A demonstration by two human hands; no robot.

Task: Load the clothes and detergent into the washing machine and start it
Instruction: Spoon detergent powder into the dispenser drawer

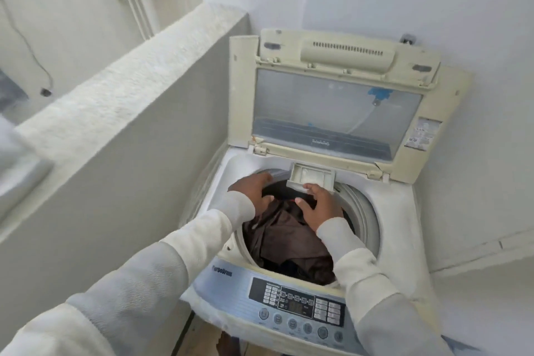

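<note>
Lying beneath both fingers (310, 189), seemingly: clothes (284, 235)

A top-loading washing machine (398, 211) stands with its lid (335, 101) raised upright. Brown clothes (289, 237) fill the drum (364, 217). The left hand (254, 191) and right hand (319, 205), fingers spread, rest on the clothes, the right fingertips touching the pulled-out detergent drawer (312, 178). The control panel (300, 306) faces the viewer.
</note>
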